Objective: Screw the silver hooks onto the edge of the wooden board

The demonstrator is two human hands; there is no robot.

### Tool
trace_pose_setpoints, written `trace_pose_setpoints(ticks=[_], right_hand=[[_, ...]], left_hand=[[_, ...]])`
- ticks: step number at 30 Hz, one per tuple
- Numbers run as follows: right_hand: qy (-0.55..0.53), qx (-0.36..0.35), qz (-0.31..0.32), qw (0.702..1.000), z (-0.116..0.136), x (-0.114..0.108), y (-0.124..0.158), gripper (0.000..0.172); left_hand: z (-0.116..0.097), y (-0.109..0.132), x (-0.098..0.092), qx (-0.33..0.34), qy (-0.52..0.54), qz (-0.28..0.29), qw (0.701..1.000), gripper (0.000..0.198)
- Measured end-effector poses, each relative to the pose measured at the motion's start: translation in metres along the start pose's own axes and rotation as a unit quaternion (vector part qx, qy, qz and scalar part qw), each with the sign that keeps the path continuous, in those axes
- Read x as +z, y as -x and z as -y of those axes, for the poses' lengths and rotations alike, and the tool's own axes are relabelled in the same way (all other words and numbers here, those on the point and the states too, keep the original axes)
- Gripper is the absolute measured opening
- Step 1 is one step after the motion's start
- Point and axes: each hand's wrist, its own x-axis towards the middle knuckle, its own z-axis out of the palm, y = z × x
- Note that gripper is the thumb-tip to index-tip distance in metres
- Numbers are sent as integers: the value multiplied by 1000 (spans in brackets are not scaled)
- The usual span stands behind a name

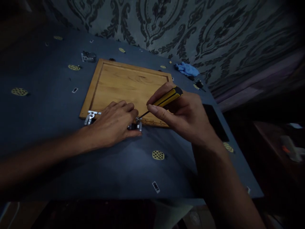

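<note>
A framed wooden panel (128, 84) lies flat on the table, with a row of small dark holes along its near edge. Two metal hinges sit at that edge: one hinge (89, 118) by the left corner, another hinge (139, 126) nearer the middle. My left hand (111, 124) rests over the edge, its fingers curled and its thumb below the middle hinge, gripping it against the wood. In my right hand (190, 116) is a yellow and black screwdriver (168, 98), held slanting. Its tip meets the middle hinge at a screw beside my left fingertips.
Behind the panel's left corner lies a loose hinge (88, 57), with a small screw (69, 79) nearer me. A blue cloth (187, 69) and a dark flat object (215, 122) lie to the right. The blue patterned tablecloth (47, 121) ends against a wallpapered wall (164, 22).
</note>
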Motion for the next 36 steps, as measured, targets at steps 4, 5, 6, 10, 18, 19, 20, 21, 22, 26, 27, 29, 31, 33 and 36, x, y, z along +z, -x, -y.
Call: trace_pose_setpoints(ticks=[4, 5, 6, 10, 18, 19, 20, 21, 22, 26, 27, 29, 31, 33, 36], right_hand=[[27, 7, -80, 996, -2, 12, 4, 27], [30, 11, -85, 996, -1, 13, 5, 26], [32, 14, -86, 996, -1, 13, 5, 25], [20, 10, -48, 999, 4, 5, 6, 24], [-40, 26, 72, 996, 5, -14, -2, 28], [-45, 29, 72, 996, 4, -15, -2, 28], [-49, 30, 70, 996, 3, -15, -2, 28], [-51, 30, 67, 996, 2, -14, -2, 28], [-51, 29, 61, 996, 0, -14, -1, 28], [-45, 26, 21, 998, -3, -9, 2, 29], [-43, 23, 12, 999, -3, -8, 3, 29], [-40, 17, 1, 999, -3, -6, 4, 28], [-41, 18, -3, 999, -4, -4, 4, 28], [-46, 24, -8, 999, -4, -3, 5, 27], [-61, 30, -21, 997, -6, -1, 6, 27]], left_hand=[[-1, 0, -2, -4, 5, 7, 1000, 43], [0, 0, -1, -4, 4, 7, 1000, 43], [0, 0, -1, -4, 3, 7, 1000, 43], [1, 0, 1, 2, 5, -3, 1000, 45], [-1, -1, -1, 0, 10, 10, 1000, 44], [0, -1, -1, 1, 13, 7, 1000, 43], [0, -1, -1, 1, 17, 4, 1000, 43], [0, -1, 0, 1, 21, 2, 1000, 42], [1, -1, 0, 1, 26, -1, 1000, 42], [3, -1, 3, -2, 46, -3, 999, 40], [3, -1, 3, -2, 49, -4, 999, 40], [3, -1, 4, 1, 52, -7, 999, 39], [3, -1, 4, 4, 52, -11, 999, 39], [4, -2, 3, 1, 49, -10, 999, 40], [4, -3, 2, -10, 49, -1, 999, 39]])
